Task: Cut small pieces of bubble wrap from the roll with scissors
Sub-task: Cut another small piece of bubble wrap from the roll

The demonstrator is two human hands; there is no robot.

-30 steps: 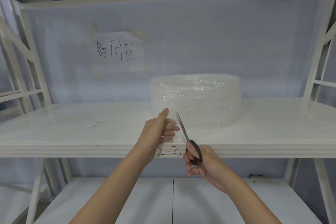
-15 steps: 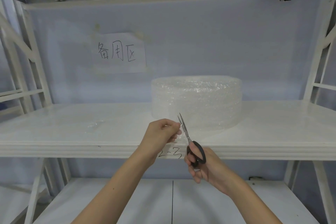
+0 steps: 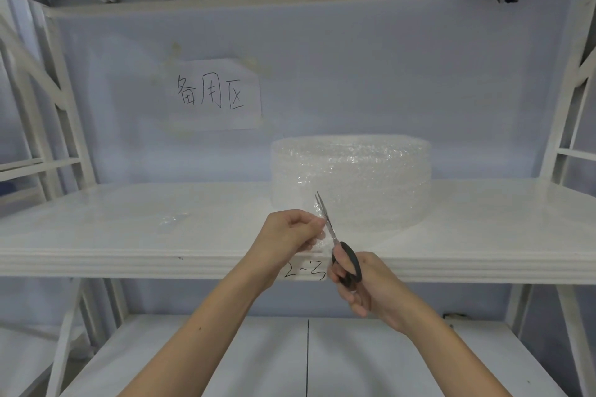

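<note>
Bubble wrap roll (image 3: 351, 180) sits on the white shelf (image 3: 129, 235) just right of the frame's centre, a squat, wide drum lying on its flat end, clear and whitish, its dimpled surface catching small glints of light. A loose strip of wrap (image 3: 321, 229) comes forward from its lower front toward the shelf edge. The left hand (image 3: 290, 232), in the lower middle of the frame, pinches this strip between thumb and curled fingers. Just to its right the right hand (image 3: 364, 287) grips the black handles of the scissors (image 3: 335, 245), whose blades point up and slightly left, nearly closed, against the strip beside the left fingertips. A small clear scrap (image 3: 174, 219) lies on the shelf at left of centre. On the wall in the upper left hangs a handwritten paper sign (image 3: 216, 95), and "2-3" (image 3: 304, 271) is marked on the shelf's front edge.
</note>
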